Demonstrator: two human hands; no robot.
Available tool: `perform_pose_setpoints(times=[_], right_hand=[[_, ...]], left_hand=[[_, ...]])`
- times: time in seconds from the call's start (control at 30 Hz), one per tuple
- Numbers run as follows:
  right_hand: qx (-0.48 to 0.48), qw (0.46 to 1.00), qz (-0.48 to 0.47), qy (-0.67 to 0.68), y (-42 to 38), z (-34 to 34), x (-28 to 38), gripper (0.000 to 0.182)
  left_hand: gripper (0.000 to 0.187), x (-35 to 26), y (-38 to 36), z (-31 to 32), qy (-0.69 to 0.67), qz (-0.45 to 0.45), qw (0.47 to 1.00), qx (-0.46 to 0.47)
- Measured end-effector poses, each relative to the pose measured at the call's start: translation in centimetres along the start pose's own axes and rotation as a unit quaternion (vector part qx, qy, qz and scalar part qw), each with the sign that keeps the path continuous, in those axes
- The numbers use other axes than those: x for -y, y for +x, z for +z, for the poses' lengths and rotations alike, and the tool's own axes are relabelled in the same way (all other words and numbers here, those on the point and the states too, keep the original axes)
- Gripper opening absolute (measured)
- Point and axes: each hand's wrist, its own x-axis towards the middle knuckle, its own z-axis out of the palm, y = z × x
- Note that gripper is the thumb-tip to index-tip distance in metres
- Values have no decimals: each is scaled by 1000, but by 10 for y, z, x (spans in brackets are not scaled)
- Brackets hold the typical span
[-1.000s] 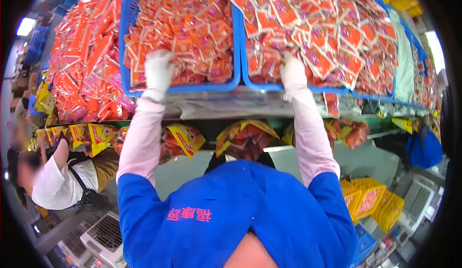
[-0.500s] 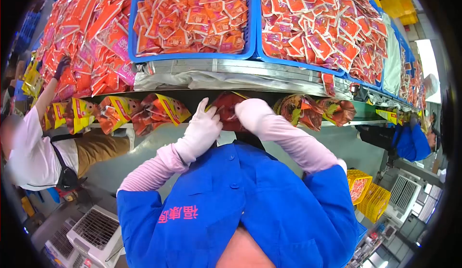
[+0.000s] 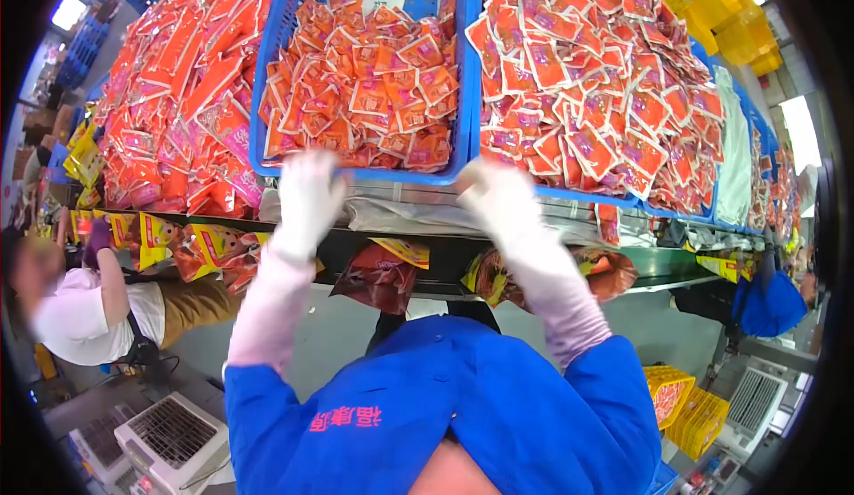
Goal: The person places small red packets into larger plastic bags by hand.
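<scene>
A long surface [image 3: 498, 219] carries heaps of orange-red sachets. On it stand two blue baskets: the left basket [image 3: 267, 95] is part full of small orange packets [image 3: 374, 86], the right basket [image 3: 569, 194] is heaped with red-and-white packets [image 3: 587, 77]. The white-gloved left hand [image 3: 310, 194] and right hand [image 3: 498, 200] lie blurred at the basket rims; their grip cannot be told.

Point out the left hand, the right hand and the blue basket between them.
left hand [image 3: 309, 194], head view, back of the glove.
right hand [image 3: 500, 200], head view, back of the glove.
blue basket [image 3: 356, 171], head view, front rim.
</scene>
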Motion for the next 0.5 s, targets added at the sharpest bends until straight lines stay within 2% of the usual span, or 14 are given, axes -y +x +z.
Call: perform_pose_setpoints(times=[0.03,0.07,0.1,0.13,0.17,0.23,0.27,0.3,0.37,0.4,0.43,0.5], right_hand=[[-40,997,49,-50,26,-5,-36,28],[-27,992,72,-97,50,-2,-80,39],[9,988,94,-122,69,12,-113,47],[61,981,105,-154,79,28,-125,45],[110,969,116,-187,86,38,-127,43],[112,975,105,-163,84,36,-113,38],[100,980,82,-153,82,38,-121,36],[19,991,62,-114,80,44,-140,32],[-86,985,97,112,53,18,-139,32],[-110,946,115,281,40,7,-138,32],[-132,878,134,441,26,1,-138,32],[-157,781,119,592,4,-5,-141,24]], left_hand=[[34,22,27,19,72,-63,994,61],[46,47,50,50,116,-139,972,150],[50,64,65,83,129,-194,948,218],[55,73,74,108,140,-247,916,281],[56,66,79,118,206,-218,905,302],[41,45,93,113,193,-191,893,358],[34,56,79,121,165,-190,917,310],[28,73,72,127,135,-190,940,251],[20,63,51,78,53,-133,980,139],[22,52,40,53,17,-114,987,110],[25,53,24,45,-74,-79,993,45],[23,22,4,13,-278,-166,944,68]])
